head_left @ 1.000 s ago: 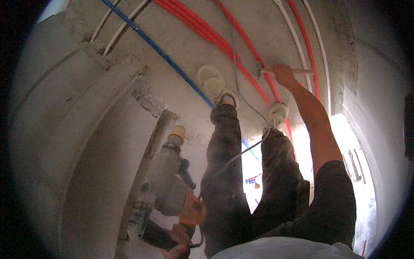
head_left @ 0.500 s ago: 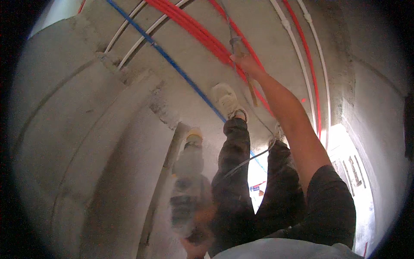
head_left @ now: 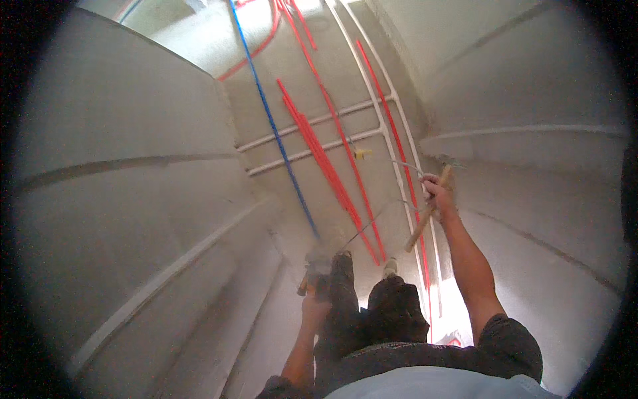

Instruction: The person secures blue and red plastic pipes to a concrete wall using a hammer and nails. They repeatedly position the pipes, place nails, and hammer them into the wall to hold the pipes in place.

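My right hand (head_left: 435,191), held out by the right wall, is closed around a hammer (head_left: 419,229) with a pale wooden handle. The hammer's head (head_left: 452,161) points up and away, beside the wall. A thin grey cord (head_left: 407,164) also runs at this hand and loops down toward my legs. Low on the left, my left hand (head_left: 316,309) grips a dark grey power tool (head_left: 319,266) beside my left leg. The tool is blurred, so its exact kind is unclear. A small yellow piece (head_left: 362,153) lies on the floor ahead, near the cord.
Along the concrete floor run a blue pipe (head_left: 269,116), a bundle of red pipes (head_left: 322,156) and white pipes (head_left: 364,56), two of them crossing sideways. Bare grey walls stand close on the left (head_left: 119,120) and right (head_left: 531,173). Bright light enters at the far end.
The view has shifted, showing more floor and walls ahead. My right hand with the hammer has moved from over the red pipes toward the right wall. The power tool stays low in my left hand.
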Tool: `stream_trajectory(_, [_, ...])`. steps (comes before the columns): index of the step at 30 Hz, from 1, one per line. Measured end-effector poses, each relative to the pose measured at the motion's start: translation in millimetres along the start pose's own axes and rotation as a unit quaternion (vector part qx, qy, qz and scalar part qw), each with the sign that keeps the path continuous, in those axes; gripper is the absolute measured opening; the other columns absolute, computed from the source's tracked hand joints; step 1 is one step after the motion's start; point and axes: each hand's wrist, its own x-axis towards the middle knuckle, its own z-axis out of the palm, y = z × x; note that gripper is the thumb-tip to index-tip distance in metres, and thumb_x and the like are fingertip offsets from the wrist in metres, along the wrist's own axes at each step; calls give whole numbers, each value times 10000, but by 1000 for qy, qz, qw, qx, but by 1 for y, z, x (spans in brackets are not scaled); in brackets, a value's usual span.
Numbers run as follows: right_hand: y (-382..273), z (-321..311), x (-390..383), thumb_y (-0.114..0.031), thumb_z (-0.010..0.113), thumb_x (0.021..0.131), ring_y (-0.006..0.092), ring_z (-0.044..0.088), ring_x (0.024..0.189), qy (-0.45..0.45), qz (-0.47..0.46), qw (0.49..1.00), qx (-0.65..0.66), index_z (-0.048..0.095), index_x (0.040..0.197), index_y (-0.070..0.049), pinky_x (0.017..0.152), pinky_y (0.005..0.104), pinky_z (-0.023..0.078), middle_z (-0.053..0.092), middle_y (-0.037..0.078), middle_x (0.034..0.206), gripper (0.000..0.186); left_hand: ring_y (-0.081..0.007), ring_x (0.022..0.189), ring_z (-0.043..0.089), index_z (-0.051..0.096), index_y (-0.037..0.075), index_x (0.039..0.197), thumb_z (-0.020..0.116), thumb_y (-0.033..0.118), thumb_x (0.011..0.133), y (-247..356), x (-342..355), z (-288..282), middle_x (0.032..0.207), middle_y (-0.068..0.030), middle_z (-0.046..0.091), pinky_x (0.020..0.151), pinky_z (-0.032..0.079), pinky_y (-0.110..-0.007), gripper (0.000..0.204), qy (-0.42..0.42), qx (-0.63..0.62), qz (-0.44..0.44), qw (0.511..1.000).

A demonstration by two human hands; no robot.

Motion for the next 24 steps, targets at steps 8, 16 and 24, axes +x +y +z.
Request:
stream_trajectory(8, [-262, -10, -138, -104, 641, 942, 64, 519, 629, 43, -166, 984, -56, 681, 1219, -39, 554, 209, 410, 681, 9, 938, 287, -214, 626, 634, 657, 15, 879, 634, 94, 768, 40, 26, -39, 706, -86, 639, 565, 508, -378, 138, 14, -315, -109, 943])
stream_trajectory(16, [-382, -23, -60, -92, 658, 951, 50, 498, 594, 73, -305, 947, -69, 700, 1217, -39, 522, 214, 390, 671, -3, 821, 275, -131, 546, 540, 613, 45, 836, 632, 84, 834, 130, -33, -21, 686, -27, 570, 478, 412, -301, 44, 146, -375, -129, 906])
stream_trajectory(24, [-274, -83, 137, -314, 709, 902, 255, 657, 755, 104, -281, 820, -488, 752, 1062, -31, 736, 393, 519, 732, 135, 894, 327, -124, 493, 476, 506, 54, 1390, 628, -127, 792, 147, -139, 120, 650, -11, 523, 435, 349, -288, 637, 195, -323, -208, 902])
